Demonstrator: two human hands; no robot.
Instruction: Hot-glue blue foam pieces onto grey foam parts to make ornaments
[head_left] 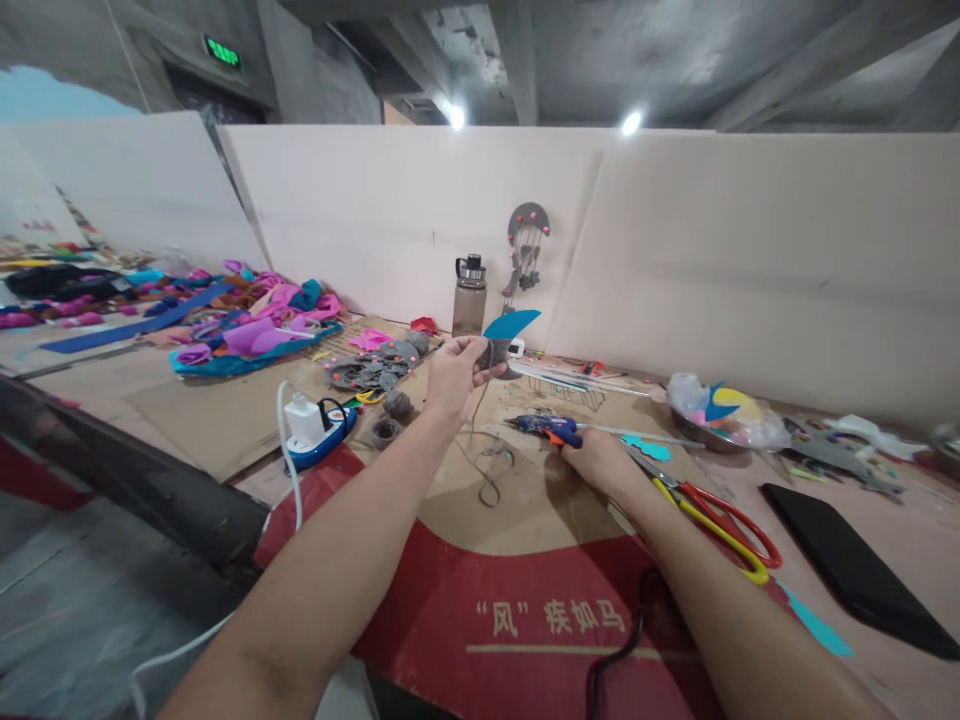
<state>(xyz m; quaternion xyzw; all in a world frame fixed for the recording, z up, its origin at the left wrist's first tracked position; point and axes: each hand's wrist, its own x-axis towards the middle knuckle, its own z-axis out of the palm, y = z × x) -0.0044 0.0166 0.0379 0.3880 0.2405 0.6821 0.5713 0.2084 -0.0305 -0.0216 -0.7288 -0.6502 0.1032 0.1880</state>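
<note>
My left hand (454, 375) is raised above the cardboard and pinches a blue fin-shaped felt piece (511, 324) with a grey part and a thin string (484, 455) hanging down from it. My right hand (592, 458) rests on the cardboard, closed around the handle of a blue and orange glue gun (546, 427) that lies with its nozzle pointing left. Red and yellow scissors (720, 518) lie just right of my right wrist.
A water bottle (469, 296) stands at the back wall by a grey hanging craft (526, 245). A blue and white power strip (319, 428) sits at the left, grey felt scraps (371, 368) behind it. A bowl of coloured pieces (720, 412) and a black phone (851, 565) lie right.
</note>
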